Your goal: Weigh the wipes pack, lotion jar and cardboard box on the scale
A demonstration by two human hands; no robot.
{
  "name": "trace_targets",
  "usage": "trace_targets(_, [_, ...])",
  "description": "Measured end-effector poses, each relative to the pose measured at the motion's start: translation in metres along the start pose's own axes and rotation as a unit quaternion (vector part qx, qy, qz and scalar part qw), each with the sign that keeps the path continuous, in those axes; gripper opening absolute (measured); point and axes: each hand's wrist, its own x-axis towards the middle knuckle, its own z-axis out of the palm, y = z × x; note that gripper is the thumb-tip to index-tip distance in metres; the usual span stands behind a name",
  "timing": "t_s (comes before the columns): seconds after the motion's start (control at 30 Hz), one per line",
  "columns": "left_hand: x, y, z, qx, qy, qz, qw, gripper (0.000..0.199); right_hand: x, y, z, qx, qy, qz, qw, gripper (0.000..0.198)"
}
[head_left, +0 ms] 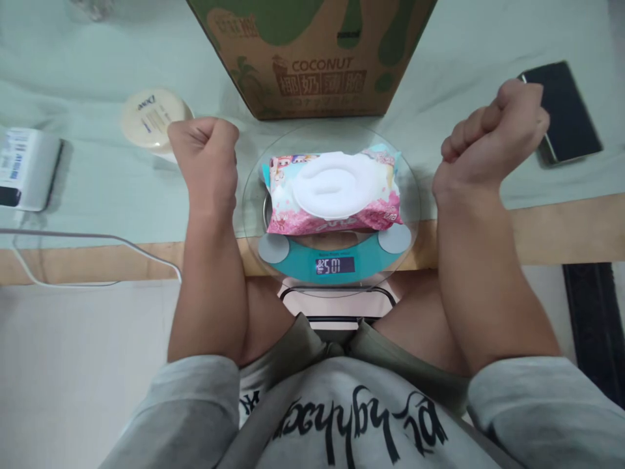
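A pack of wet wipes with a white flip lid lies across a round glass kitchen scale. Digits are lit on the scale's small display. To the left of the scale, my left hand is closed in a fist, nearest to a round cream-coloured Dove tub. My right hand is also a fist, on the other side of the scale, and it overlaps the edge of a dark, flat rectangular object. Nothing shows in either fist, and neither hand touches the pack.
Behind the scale stands a cardboard box printed "COCONUT". A white device with a label lies at the left, and a white cable runs along the table's front edge. The table has a pale green cloth and a wooden edge.
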Motion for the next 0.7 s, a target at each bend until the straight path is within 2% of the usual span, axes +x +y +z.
trace_targets(0.13, [0.0, -0.001, -0.003, -0.002, -0.01, 0.006, 1.0, 0.062, -0.001, -0.001, 0.003, -0.005, -0.012, -0.018, 1.0, 0.024])
trace_targets(0.33, [-0.001, 0.013, 0.003, -0.008, -0.01, 0.007, 1.0, 0.048, -0.007, -0.005, 0.002, 0.017, -0.018, -0.014, 1.0, 0.032])
trace_targets(0.47, [-0.001, 0.017, 0.009, -0.013, -0.006, 0.007, 1.0, 0.05, -0.008, -0.004, 0.003, 0.022, -0.009, -0.009, 1.0, 0.034])
trace_targets(0.7, [0.002, 0.01, 0.008, -0.016, -0.014, 0.016, 1.0, 0.049, -0.011, -0.014, -0.003, 0.028, -0.039, 0.004, 0.999, 0.039])
